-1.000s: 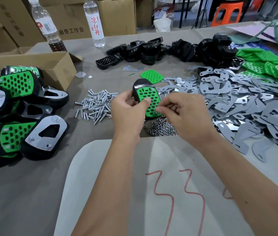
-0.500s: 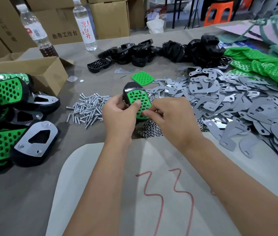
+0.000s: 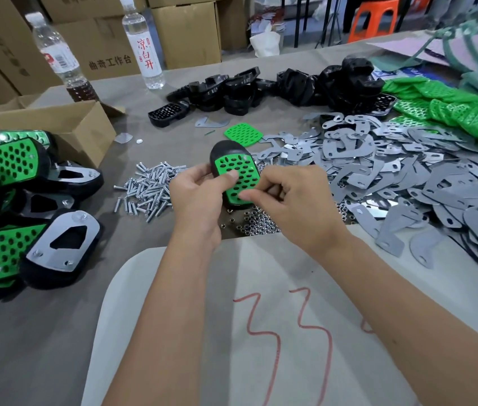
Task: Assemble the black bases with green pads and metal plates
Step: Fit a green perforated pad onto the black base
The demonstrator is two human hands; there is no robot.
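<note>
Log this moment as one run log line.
stage: seating green pad in black base | left hand: grips base, thumb on pad | right hand: pinches pad's near edge | metal plate: not fitted

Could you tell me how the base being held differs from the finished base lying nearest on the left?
The held base carries only a green pad; the finished base also has a metal plate screwed on. The held base is gripped in both hands, the finished one lies in a pile. Both are black with green perforated pads.
</note>
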